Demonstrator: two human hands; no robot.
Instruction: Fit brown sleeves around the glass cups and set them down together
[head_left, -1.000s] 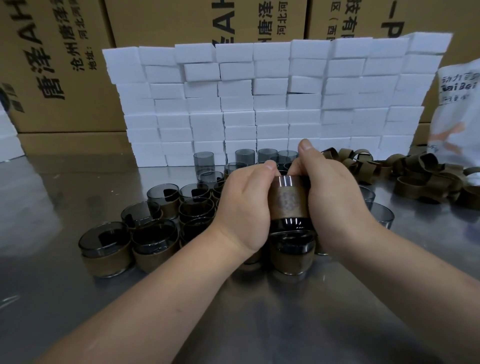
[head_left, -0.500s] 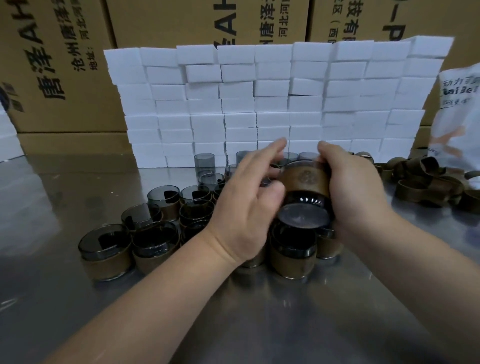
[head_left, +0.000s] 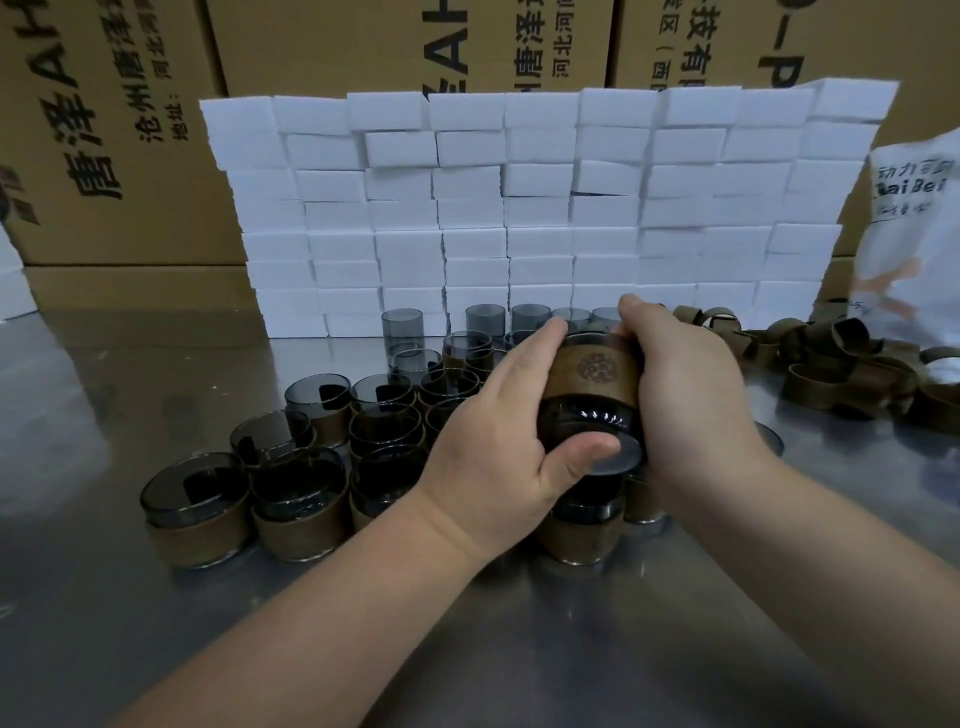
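Now that the brown embossed sleeve (head_left: 592, 374) has slid to the middle of the smoky round glass cup (head_left: 587, 415), your left hand (head_left: 498, 441) and right hand (head_left: 691, 395) both grip it, tipped base towards you, above the sleeved cups (head_left: 291, 509) near the middle of the steel table (head_left: 467, 649), so it looks ready to set down.

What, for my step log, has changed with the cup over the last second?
The glass cup with its brown sleeve tipped over, base now toward the camera. The left hand regripped, thumb pressing the base; the right hand kept holding it. Sleeved cups on the table stayed put.
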